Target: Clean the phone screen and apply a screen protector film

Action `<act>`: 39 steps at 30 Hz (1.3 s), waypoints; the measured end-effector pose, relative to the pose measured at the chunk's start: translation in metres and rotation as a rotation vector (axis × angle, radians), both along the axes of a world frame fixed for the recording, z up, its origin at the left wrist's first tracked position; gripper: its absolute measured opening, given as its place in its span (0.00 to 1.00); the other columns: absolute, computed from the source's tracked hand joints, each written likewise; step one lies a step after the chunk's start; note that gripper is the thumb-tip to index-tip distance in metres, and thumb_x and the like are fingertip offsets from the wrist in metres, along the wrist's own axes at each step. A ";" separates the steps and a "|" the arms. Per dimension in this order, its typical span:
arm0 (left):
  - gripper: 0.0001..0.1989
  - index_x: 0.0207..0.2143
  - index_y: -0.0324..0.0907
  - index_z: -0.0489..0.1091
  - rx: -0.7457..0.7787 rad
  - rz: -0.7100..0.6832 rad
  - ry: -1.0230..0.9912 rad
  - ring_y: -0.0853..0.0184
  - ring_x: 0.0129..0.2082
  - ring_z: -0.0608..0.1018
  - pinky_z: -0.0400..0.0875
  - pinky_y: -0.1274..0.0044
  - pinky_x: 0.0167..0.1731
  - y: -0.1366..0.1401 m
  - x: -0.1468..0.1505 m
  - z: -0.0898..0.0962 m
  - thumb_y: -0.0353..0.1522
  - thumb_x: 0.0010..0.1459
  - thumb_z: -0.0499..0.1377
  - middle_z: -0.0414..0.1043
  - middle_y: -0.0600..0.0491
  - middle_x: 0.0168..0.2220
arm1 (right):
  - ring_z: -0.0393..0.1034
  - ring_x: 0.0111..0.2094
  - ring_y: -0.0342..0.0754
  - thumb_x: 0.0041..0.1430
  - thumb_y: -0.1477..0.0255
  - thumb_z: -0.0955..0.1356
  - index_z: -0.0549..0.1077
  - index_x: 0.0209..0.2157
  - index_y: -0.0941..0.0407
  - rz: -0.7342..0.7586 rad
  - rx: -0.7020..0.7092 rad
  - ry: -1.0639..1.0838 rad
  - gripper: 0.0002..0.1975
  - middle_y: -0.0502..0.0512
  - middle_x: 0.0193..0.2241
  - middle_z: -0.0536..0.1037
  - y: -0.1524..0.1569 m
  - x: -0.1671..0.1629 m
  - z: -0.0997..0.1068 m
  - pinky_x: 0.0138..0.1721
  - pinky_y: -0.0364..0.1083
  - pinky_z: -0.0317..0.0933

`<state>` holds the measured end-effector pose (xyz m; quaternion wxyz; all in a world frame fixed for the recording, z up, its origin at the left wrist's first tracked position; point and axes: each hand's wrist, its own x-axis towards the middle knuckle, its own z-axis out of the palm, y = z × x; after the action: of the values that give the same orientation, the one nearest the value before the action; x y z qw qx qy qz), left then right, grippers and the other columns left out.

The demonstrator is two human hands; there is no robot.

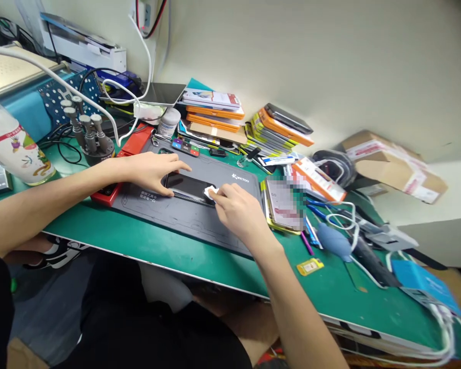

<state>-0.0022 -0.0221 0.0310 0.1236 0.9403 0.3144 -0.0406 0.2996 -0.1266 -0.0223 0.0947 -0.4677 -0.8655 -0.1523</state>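
Note:
A dark smartphone [188, 186] lies flat, its glossy black face up, on a grey work mat [180, 218]. My left hand [149, 171] spans the phone's left end, thumb at the near edge and fingers toward the far edge, steadying it. In my right hand [236, 207] a small crumpled white wipe [211, 192] is pinched, pressed against the phone's right end. A red device [107, 196] sits by the mat's left edge, partly behind my left forearm.
Behind the mat are a white jar [169, 122] and stacked orange-edged boxes [215, 115]. To the right lie a phone-like panel [282, 202], a blue air blower [334, 241], a yellow lighter [310, 266] and cables. A screwdriver holder [92, 146] and a large bottle [17, 146] stand left.

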 end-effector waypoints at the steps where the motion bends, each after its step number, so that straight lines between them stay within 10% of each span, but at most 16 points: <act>1: 0.45 0.79 0.52 0.56 0.000 0.005 0.004 0.48 0.63 0.79 0.76 0.66 0.58 0.000 0.000 0.001 0.53 0.65 0.64 0.68 0.43 0.71 | 0.68 0.40 0.56 0.76 0.79 0.63 0.85 0.53 0.58 -0.020 -0.017 0.005 0.19 0.61 0.39 0.80 0.010 0.000 0.000 0.43 0.52 0.65; 14: 0.44 0.77 0.53 0.58 -0.022 -0.001 0.003 0.47 0.67 0.77 0.75 0.65 0.60 0.000 -0.001 -0.002 0.52 0.63 0.65 0.67 0.43 0.71 | 0.65 0.37 0.54 0.76 0.81 0.62 0.81 0.55 0.61 0.106 0.120 -0.072 0.18 0.59 0.36 0.78 -0.025 -0.003 -0.001 0.40 0.52 0.63; 23: 0.45 0.78 0.54 0.57 -0.028 0.001 0.001 0.49 0.68 0.76 0.75 0.66 0.62 0.002 -0.001 -0.002 0.53 0.63 0.65 0.66 0.44 0.72 | 0.67 0.40 0.55 0.74 0.80 0.63 0.85 0.50 0.58 -0.011 -0.037 -0.026 0.17 0.61 0.39 0.80 0.033 -0.007 0.003 0.41 0.52 0.62; 32: 0.44 0.77 0.53 0.59 -0.047 -0.010 -0.022 0.50 0.64 0.79 0.75 0.66 0.62 0.002 -0.002 -0.003 0.52 0.63 0.66 0.68 0.45 0.71 | 0.65 0.36 0.54 0.77 0.81 0.62 0.81 0.55 0.62 0.130 0.135 -0.078 0.17 0.59 0.36 0.78 -0.025 -0.010 0.002 0.38 0.52 0.62; 39: 0.45 0.77 0.51 0.58 -0.053 -0.005 -0.004 0.49 0.71 0.74 0.73 0.66 0.64 0.003 -0.002 0.000 0.54 0.63 0.65 0.65 0.44 0.75 | 0.68 0.41 0.56 0.75 0.79 0.63 0.83 0.53 0.56 -0.012 -0.031 -0.016 0.18 0.61 0.40 0.80 0.020 -0.013 0.003 0.42 0.52 0.64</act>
<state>-0.0042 -0.0190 0.0311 0.1492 0.9376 0.3105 -0.0474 0.2869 -0.1067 -0.0194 0.0795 -0.4732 -0.8656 -0.1430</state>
